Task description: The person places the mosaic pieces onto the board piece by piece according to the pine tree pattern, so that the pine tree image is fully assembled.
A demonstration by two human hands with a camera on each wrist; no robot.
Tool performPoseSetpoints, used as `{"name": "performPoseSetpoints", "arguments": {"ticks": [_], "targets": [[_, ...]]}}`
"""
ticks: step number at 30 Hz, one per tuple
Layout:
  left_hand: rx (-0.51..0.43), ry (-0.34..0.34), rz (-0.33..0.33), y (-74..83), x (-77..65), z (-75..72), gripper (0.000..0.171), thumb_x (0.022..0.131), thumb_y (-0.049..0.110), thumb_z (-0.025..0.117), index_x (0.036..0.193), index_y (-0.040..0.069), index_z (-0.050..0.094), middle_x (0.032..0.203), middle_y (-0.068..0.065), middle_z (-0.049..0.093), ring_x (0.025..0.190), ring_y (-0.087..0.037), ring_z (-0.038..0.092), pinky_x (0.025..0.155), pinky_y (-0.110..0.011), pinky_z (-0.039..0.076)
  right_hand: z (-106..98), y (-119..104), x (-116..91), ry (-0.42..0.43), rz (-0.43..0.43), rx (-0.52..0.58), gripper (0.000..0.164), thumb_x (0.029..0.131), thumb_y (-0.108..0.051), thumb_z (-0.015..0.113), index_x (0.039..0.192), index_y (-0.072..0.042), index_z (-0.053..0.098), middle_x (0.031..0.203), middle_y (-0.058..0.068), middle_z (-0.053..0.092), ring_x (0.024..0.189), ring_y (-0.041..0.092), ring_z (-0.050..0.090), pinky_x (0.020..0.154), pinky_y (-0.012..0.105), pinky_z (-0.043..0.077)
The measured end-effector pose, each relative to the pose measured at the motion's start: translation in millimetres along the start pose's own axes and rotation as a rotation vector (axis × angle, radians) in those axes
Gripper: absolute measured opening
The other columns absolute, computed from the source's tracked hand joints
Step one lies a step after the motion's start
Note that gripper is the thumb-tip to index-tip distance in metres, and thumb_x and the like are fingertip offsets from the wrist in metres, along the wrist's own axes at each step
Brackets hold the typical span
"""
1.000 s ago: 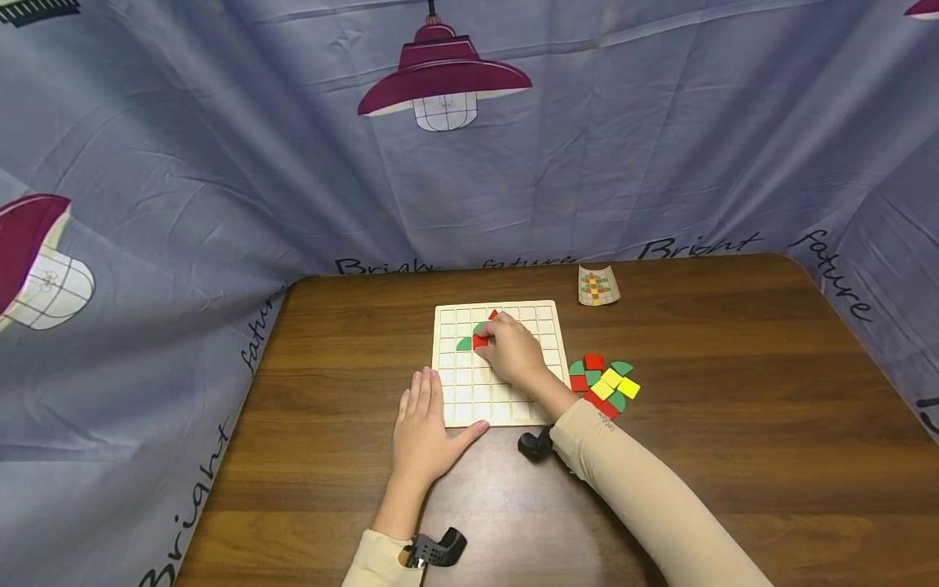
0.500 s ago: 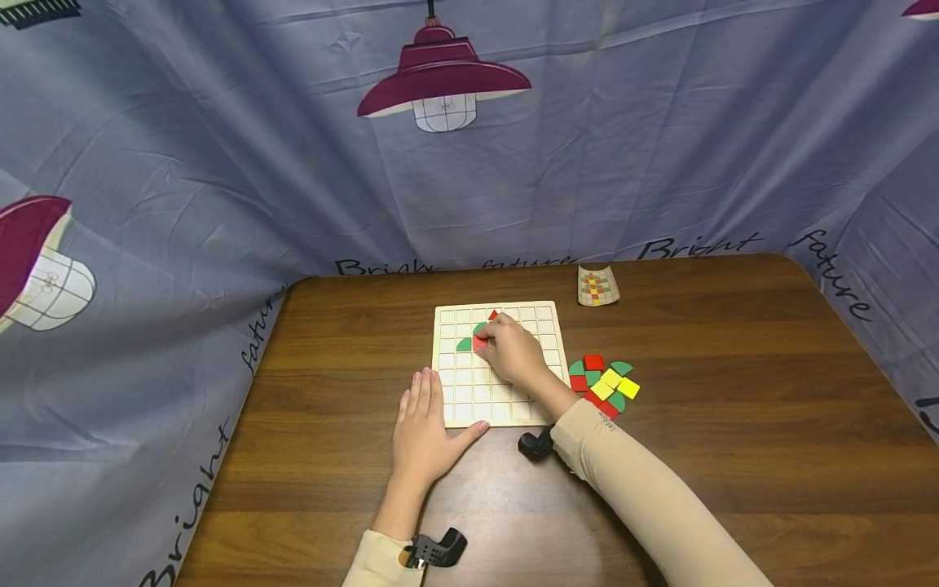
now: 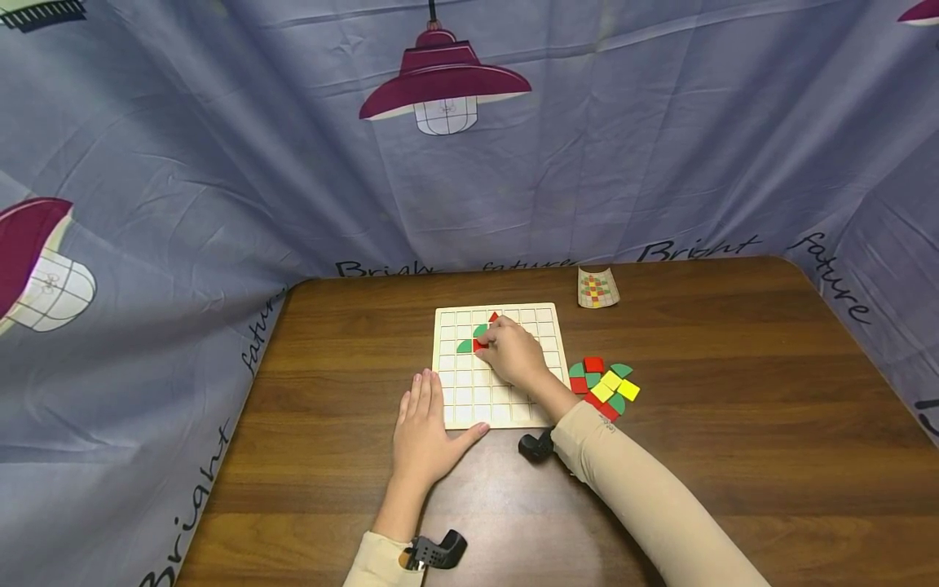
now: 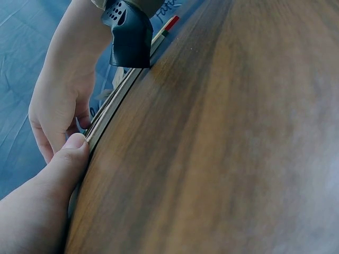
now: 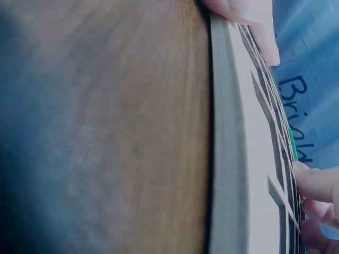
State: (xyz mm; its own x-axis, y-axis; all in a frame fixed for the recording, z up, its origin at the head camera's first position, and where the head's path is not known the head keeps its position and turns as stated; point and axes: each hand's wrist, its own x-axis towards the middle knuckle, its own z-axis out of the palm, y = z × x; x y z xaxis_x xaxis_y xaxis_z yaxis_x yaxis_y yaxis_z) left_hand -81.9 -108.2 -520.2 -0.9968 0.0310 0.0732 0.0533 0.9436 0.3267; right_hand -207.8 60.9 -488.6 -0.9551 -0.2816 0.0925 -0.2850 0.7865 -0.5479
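Observation:
My right hand (image 3: pixel 513 352) reaches over a pale wooden grid board (image 3: pixel 464 397), thumb and fingertips pinching a small red square tile (image 3: pixel 478 346) in one of its cells. A green quarter-round tile (image 3: pixel 465 346) sits left of the red one, and another green tile (image 3: pixel 480 330) lies just above it. Farther up the board is a red triangle tile (image 3: pixel 495 316), partly behind the fingers. My left hand (image 3: pixel 421 428) rests with extended fingers along the board's left edge. In the left wrist view, its thumb (image 4: pixel 74 151) touches the board's edge.
Right of the board lies a loose pile of red, green and yellow tiles (image 3: pixel 611 379). A small curled pattern card (image 3: pixel 597 289) stands near the back edge of the wooden table (image 3: pixel 734 367). A printed curtain (image 3: pixel 587 163) hangs behind and beside the table.
Both hands stay in almost the same place. The right fingertips shift slightly on the red tile, and the head view tilts a touch.

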Motion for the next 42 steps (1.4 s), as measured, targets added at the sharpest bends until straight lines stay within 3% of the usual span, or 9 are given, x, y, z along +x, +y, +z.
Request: {"name": "performPoseSetpoints", "arguments": {"ticks": [13, 21, 26, 33, 42], "targets": [[0.000, 0.004, -0.001, -0.1, -0.3, 1.6, 0.119, 0.078, 0.087, 0.047, 0.157, 0.000, 0.021, 0.165, -0.014, 0.020, 0.155, -0.026, 0.014, 0.126, -0.044, 0.015, -7, -1, -5, -0.029, -0.009, 0.036, 0.019, 0.089, -0.026, 0.075, 0.105, -0.016, 0.077, 0.105, 0.000, 0.064, 0.090, 0.018, 0.063, 0.075, 0.037, 0.055], [0.000, 0.014, 0.002, 1.7, -1.1, 0.5, 0.119, 0.079, 0.086, 0.047, 0.156, 0.000, 0.023, 0.165, -0.015, 0.021, 0.155, -0.028, 0.016, 0.126, -0.045, 0.017, -37, 5, -20, -0.062, -0.023, 0.023, 0.024, 0.092, -0.029, 0.070, 0.112, -0.016, 0.074, 0.109, -0.001, 0.065, 0.087, 0.018, 0.063, 0.075, 0.038, 0.054], [-0.001, 0.001, -0.008, 1.2, -0.9, 0.4, 0.119, 0.079, 0.087, 0.045, 0.157, 0.000, 0.021, 0.165, -0.015, 0.020, 0.155, -0.027, 0.015, 0.126, -0.045, 0.016, -61, 12, -35, -0.077, -0.032, -0.010, 0.028, 0.092, -0.027, 0.071, 0.117, -0.015, 0.073, 0.110, 0.002, 0.068, 0.095, 0.023, 0.067, 0.077, 0.042, 0.056], [-0.003, -0.014, -0.016, -0.6, -1.1, 0.5, 0.120, 0.078, 0.088, 0.044, 0.157, 0.001, 0.019, 0.166, -0.014, 0.017, 0.156, -0.026, 0.012, 0.127, -0.044, 0.015, -96, 46, -58, -0.101, -0.025, -0.095, 0.033, 0.092, -0.028, 0.071, 0.121, -0.014, 0.071, 0.110, 0.004, 0.068, 0.094, 0.022, 0.064, 0.071, 0.040, 0.053], [-0.009, 0.007, -0.002, -0.7, -1.1, 1.6, 0.121, 0.078, 0.088, 0.045, 0.157, 0.001, 0.019, 0.166, -0.014, 0.018, 0.156, -0.026, 0.013, 0.126, -0.045, 0.015, -128, 107, -94, -0.088, 0.059, -0.125, 0.037, 0.090, -0.027, 0.073, 0.123, -0.011, 0.069, 0.114, 0.009, 0.067, 0.108, 0.035, 0.058, 0.086, 0.054, 0.050]]}}
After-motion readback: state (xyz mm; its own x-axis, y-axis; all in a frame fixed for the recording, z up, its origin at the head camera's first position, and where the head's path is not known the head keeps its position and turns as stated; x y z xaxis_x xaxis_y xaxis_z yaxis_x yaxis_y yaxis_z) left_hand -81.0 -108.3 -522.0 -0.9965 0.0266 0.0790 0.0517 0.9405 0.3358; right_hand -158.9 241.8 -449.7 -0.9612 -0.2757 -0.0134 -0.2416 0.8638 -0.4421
